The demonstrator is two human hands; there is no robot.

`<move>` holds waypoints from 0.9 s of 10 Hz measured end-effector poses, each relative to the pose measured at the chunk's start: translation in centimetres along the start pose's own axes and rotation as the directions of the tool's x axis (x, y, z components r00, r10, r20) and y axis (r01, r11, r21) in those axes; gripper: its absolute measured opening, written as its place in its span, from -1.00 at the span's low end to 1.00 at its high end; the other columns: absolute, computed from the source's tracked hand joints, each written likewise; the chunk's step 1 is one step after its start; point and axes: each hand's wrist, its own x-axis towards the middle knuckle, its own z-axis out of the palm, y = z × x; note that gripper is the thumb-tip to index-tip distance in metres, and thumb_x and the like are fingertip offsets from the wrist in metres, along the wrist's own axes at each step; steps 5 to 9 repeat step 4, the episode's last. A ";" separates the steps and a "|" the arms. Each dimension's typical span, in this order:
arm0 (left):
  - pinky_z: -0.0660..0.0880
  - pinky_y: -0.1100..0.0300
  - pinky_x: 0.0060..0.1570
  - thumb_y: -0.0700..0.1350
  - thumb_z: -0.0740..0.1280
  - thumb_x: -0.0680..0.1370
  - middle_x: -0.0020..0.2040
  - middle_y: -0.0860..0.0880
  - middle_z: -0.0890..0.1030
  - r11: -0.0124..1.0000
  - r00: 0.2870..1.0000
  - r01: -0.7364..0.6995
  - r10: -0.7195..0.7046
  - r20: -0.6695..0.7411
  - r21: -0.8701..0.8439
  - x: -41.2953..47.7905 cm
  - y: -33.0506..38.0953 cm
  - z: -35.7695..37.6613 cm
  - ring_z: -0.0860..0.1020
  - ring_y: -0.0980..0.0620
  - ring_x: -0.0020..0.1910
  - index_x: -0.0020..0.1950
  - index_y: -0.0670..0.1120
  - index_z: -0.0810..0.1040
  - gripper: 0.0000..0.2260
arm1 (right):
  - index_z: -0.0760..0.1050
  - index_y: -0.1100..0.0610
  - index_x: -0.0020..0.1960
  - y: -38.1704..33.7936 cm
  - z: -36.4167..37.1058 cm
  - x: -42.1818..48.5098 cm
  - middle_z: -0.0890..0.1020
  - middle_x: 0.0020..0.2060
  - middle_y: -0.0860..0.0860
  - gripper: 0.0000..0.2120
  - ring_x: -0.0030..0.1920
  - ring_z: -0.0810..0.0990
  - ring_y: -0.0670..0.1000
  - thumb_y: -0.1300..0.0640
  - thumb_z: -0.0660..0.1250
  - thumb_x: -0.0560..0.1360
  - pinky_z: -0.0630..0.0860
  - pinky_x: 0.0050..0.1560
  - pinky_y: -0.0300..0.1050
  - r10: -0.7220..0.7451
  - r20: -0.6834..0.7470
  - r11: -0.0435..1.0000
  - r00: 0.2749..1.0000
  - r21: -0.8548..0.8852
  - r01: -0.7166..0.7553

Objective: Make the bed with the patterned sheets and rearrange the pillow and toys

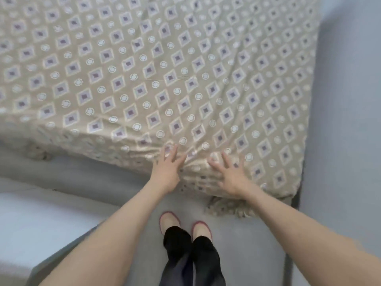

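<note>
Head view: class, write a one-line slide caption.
The left hand and right hand lie open on the patterned sheet near its front edge.

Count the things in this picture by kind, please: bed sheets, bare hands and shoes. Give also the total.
Sheets: 1, the beige fabric bed sheet with a diamond and circle pattern
Hands: 2, left hand and right hand, both pressing on the sheet
Shoes: 2, left pink-edged shoe and right pink-edged shoe
Total: 5

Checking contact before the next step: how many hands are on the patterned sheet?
2. The left hand presses the patterned sheet at its near edge; the right hand presses just beside it.
</note>
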 end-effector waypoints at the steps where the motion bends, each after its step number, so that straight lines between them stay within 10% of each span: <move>1: 0.19 -0.03 0.43 -0.33 0.09 0.53 0.56 0.05 -0.21 0.997 1.000 0.009 -0.008 0.011 -0.077 -1.3 0.9 1.7 -0.24 -0.14 0.53 0.55 0.14 -0.03 -0.32 | -0.04 -0.27 0.52 -0.1 1.6 -1.6 -0.34 0.51 -0.10 -0.28 0.46 -0.29 0.42 0.22 0.17 0.52 -0.05 0.48 0.24 0.050 0.006 0.989 0.999 0.139 -0.050; 4: 0.39 0.00 0.26 -0.20 0.08 0.58 0.45 0.00 0.34 0.983 0.992 0.102 -0.111 -0.054 -0.150 -5.1 4.6 -2.8 0.36 -0.07 0.37 0.49 0.08 0.25 -0.53 | 0.20 0.01 0.50 0.9 -3.0 -5.4 0.43 0.37 0.10 -0.47 0.31 0.45 0.15 0.20 0.14 0.55 0.41 0.26 -0.03 0.022 -0.015 0.989 1.000 0.146 -0.020; 9: 0.39 0.00 0.26 -0.20 0.08 0.58 0.45 0.00 0.34 0.983 0.992 0.102 -0.111 -0.054 -0.150 -5.1 4.6 -2.8 0.36 -0.07 0.37 0.49 0.08 0.25 -0.53 | 0.20 0.01 0.50 0.9 -3.0 -5.4 0.43 0.37 0.10 -0.47 0.31 0.45 0.15 0.20 0.14 0.55 0.41 0.26 -0.03 0.022 -0.015 0.989 1.000 0.146 -0.020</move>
